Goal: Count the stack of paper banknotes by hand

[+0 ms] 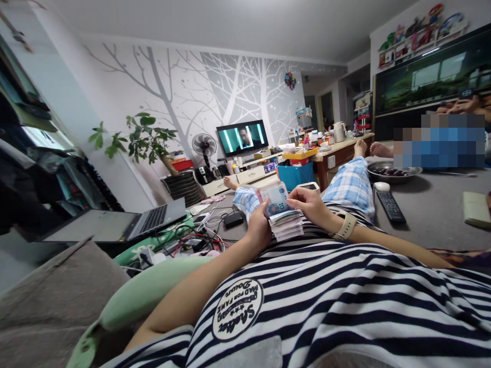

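I lie back in a striped shirt with a thick stack of banknotes (283, 221) resting on my belly. My left hand (258, 229) is wrapped round the stack's left side and holds it up. My right hand (310, 205), with a beige watch on its wrist, pinches the top right of the notes, fingers closed on them. The top note, bluish with a "10" on it, is bent upward. My legs in blue plaid trousers stretch out beyond the notes.
An open laptop (126, 223) and a tangle of cables lie at my left. A remote control (390, 205), a bowl of dark fruit (393, 171) and a booklet (476, 208) sit on the grey surface at right. Another person reclines at far right. A television (242, 137) plays ahead.
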Available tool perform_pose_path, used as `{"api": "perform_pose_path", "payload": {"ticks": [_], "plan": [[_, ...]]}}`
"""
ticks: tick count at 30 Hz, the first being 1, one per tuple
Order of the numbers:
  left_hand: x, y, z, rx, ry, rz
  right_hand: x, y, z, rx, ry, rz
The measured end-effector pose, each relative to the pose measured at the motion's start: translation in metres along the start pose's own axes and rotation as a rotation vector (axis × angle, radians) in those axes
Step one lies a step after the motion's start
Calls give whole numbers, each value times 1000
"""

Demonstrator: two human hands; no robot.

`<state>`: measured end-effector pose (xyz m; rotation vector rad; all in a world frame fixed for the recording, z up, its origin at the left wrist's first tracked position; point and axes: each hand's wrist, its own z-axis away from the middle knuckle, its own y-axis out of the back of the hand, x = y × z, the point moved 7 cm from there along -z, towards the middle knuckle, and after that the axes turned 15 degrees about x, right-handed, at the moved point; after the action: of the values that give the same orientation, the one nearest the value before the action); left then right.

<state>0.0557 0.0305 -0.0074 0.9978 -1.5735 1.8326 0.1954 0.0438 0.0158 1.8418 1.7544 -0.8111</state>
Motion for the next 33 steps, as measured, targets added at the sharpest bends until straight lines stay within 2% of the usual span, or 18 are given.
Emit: {"api": "perform_pose_path", "payload": {"ticks": [7, 13, 24, 33], "plan": [[1, 0, 2, 19, 14, -7, 6, 3, -4, 30, -8, 71], [0, 1, -2, 16, 8, 2, 6, 2, -3, 21, -21, 50], [-1, 5, -6, -50, -46, -25, 11, 5, -4, 58, -67, 28], [2, 4, -5, -78, -102, -65, 4, 5, -2, 58, -19, 67]]}}
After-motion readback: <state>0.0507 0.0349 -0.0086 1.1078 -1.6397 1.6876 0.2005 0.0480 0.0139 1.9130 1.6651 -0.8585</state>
